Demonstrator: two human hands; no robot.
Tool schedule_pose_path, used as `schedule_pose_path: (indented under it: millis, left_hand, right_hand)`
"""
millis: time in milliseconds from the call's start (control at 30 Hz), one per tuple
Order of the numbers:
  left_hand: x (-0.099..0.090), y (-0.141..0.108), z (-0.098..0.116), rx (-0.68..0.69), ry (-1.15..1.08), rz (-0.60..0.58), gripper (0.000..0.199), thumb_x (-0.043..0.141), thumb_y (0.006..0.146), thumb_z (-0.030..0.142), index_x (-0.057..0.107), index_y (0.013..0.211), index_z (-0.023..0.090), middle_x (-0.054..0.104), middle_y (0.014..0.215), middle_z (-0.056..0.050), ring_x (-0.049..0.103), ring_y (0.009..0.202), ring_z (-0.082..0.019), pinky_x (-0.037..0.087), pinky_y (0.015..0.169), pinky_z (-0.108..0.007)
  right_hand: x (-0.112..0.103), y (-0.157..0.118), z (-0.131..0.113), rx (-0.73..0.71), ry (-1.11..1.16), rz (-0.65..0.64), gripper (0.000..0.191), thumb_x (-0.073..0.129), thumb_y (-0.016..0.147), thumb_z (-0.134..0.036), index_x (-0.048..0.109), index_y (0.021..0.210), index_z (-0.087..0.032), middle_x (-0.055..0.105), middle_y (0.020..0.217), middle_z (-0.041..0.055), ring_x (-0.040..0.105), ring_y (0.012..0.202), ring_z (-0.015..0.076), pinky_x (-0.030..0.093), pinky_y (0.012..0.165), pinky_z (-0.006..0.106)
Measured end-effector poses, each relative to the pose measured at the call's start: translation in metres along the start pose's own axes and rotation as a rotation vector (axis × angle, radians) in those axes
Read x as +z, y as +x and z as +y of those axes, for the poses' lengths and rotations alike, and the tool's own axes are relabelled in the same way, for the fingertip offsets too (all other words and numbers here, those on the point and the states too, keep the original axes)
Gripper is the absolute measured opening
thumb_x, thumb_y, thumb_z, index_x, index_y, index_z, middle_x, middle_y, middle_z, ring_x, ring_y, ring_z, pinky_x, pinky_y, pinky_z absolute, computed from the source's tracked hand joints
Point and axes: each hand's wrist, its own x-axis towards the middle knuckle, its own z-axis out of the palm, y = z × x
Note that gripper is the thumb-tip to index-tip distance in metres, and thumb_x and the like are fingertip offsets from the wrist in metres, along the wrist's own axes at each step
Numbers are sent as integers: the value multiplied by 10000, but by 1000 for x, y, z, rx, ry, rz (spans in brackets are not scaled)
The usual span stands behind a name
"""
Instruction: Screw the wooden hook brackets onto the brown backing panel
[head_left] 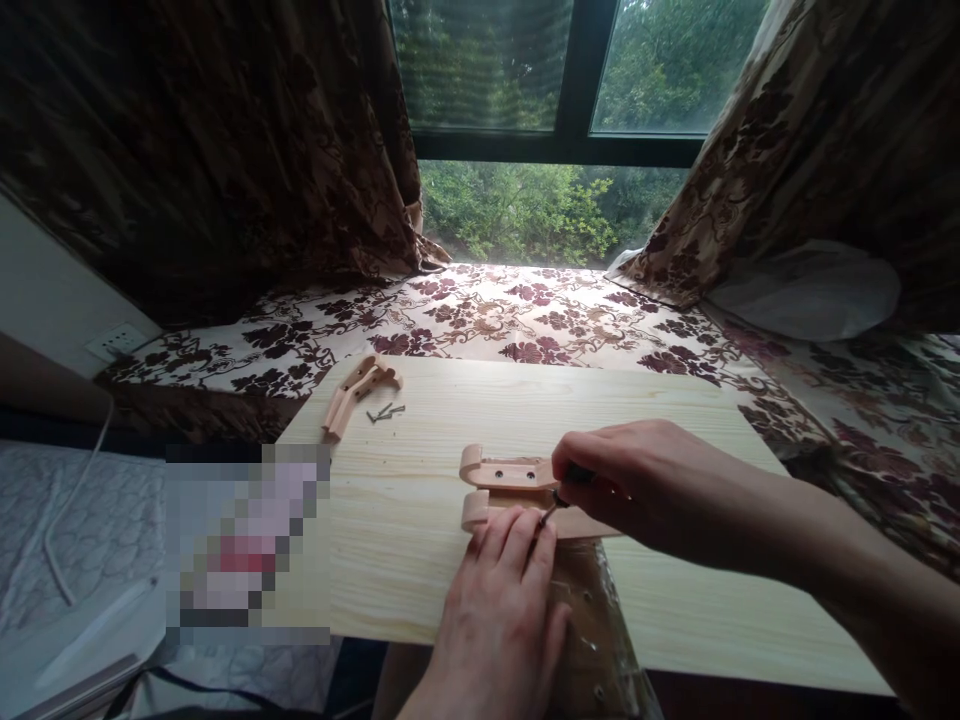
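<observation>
My right hand (637, 475) is closed round the dark handle of a screwdriver (551, 510). The metal shaft slants down to the nearer of two pale wooden pieces with curled ends. That nearer piece (474, 512) lies under the fingertips of my left hand (501, 590), which is spread flat with its fingers stretched out. Parallel behind it sits the farther wooden piece (480, 468), with two dark screw holes or screw heads showing. Beneath my left hand is a brown board (604, 630) covered in shiny clear film. The screwdriver's tip is partly hidden by my fingers.
On the pale wooden tabletop (405, 560), more curved wooden pieces (346, 395) rest at the far left beside several loose screws (386, 412). Floral cloth (487, 310) covers the ledge behind, below a window. A blurred-out patch (247, 545) covers the table's left side.
</observation>
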Motion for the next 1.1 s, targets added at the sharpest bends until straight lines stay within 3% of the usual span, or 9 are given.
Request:
schedule_pose_path:
  millis: [100,300,567,767,1000,1100]
  left_hand:
    - [0,0,1,2,5,-6,540,582,771,176,506,1299,90,536,1343,-164,502,1224,-338,501,961,-520]
    - [2,0,0,8,16,8,542,583,757,177,512,1289,97,552,1329,-152,509,1215,-338,510,951,-514]
    - [6,-1,-5,31,5,36,540,576,765,189,504,1294,106,551,1331,-151,514,1210,-336,515,945,-503]
    - [6,0,-2,3,-2,29,518,588,752,184,533,1262,110,564,1314,-149,523,1197,-339,514,943,-514]
    - [3,0,-1,-5,0,18,531,581,769,189,515,1288,102,547,1338,-149,507,1218,-338,506,957,-512]
    - [2,-1,-1,0,7,10,529,578,771,184,515,1289,100,543,1339,-154,509,1216,-336,505,958,-508]
  right_hand:
    - [1,1,-1,39,-19,-1,135,470,919,-264,535,823,-195,589,646,0,455,536,115,276,512,241]
    - [-2,-1,-1,-50,-6,-4,90,472,905,-214,512,824,-211,600,710,-4,474,578,116,281,522,237]
    - [1,0,-3,26,-29,-25,128,466,916,-260,478,800,-207,573,657,-10,445,545,121,280,507,248]
    - [-2,-1,-5,-80,-7,-8,93,492,901,-214,515,812,-206,602,733,-2,489,608,117,298,532,236]
    - [3,2,-3,3,-37,-7,116,475,909,-233,508,806,-193,595,687,12,484,573,125,302,523,241]
    - [0,1,-2,-31,-45,-14,96,482,906,-236,522,830,-193,610,715,14,502,593,128,302,530,241]
